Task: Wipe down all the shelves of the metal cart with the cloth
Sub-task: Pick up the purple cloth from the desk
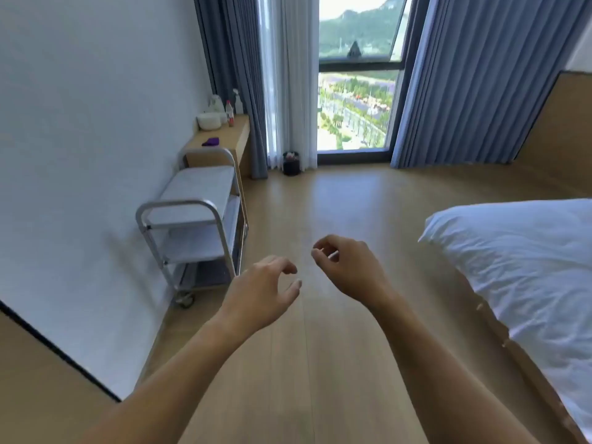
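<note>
Three shelves make up the cart (198,184), which stands against the wall at the left, well ahead of both hands, and by my judgement none of the wiping has begun, since neither hand has anything to wipe with. The step in hand is fetching the cloth (210,141), which appears to be the small purple bundle lying on the desk (229,131) just beyond the far end of the cart, near some bottles and a white bowl. The next move calls for walking forward past the cart, reaching over to the desk and picking up that bundle before coming back to the top shelf. The left hand (261,288) hangs in the air over the floor, palm down, fingers loosely curled with a clear gap between thumb and fingertips; it grasps nothing and touches nothing. The right hand (350,267) is just beside it, fingers bent in a little further, thumb near the forefinger, likewise empty and slack rather than clenched. A bed (519,251) with white sheets lies at the right, well apart from the cart.
</note>
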Tool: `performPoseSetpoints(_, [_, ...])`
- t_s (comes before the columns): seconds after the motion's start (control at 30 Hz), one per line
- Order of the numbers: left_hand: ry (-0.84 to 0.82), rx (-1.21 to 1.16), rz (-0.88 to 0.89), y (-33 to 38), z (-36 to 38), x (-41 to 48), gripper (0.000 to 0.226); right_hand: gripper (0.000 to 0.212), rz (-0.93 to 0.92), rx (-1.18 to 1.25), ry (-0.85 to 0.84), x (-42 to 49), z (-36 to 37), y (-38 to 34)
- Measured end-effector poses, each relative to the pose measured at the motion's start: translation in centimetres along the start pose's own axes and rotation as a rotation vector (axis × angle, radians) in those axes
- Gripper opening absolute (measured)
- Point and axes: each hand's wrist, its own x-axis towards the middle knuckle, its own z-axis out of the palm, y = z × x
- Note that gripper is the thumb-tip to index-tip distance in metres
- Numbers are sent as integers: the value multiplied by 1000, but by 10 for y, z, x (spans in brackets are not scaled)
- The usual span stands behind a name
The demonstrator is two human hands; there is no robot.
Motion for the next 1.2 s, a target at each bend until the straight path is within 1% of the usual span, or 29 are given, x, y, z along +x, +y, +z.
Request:
performPoseSetpoints(0.1, [31, 32, -6, -8, 11, -11, 23, 19, 56, 37, -18, -21, 21, 14])
performPoseSetpoints(0.13, [16, 49, -22, -11, 14, -15, 22, 19, 76, 56, -54, -29, 28, 17])
performPoseSetpoints(0.2, [-17, 69, -33, -18, 21, -17, 21, 18, 91, 80, -73, -32, 42, 24])
performPoseSetpoints(0.33, [-91, 73, -53, -34, 31, -15, 21, 17, 127, 90, -109, -28, 58, 35])
performPoseSetpoints(0.5, [-134, 20, -88, -55, 46, 11, 19, 17, 155, 69, -93, -1, 69, 47])
performPoseSetpoints(0.63, [-173, 47, -122, -87, 56, 53, 21, 17, 159, 26, -124, 47, 82, 50])
performPoseSetpoints(0.73, [-177, 58, -141, -118, 58, 97, 24, 18, 137, -22, -148, 101, 92, 50])
performPoseSetpoints(0.87, [-168, 95, -62, -154, 53, 164, 28, 19, 53, -89, -142, 183, 104, 44])
performPoseSetpoints(0.97, [-145, 171, 14, -177, 53, 214, 31, 21, -1, -185, -157, 234, 117, 42])
performPoseSetpoints(1.07, [-200, 231, 52, -197, 59, 258, 32, 25, -12, -284, -198, 271, 131, 50])
performPoseSetpoints(1.2, [-226, 238, 62, -214, 70, 297, 31, 24, 32, -281, -222, 305, 145, 66])
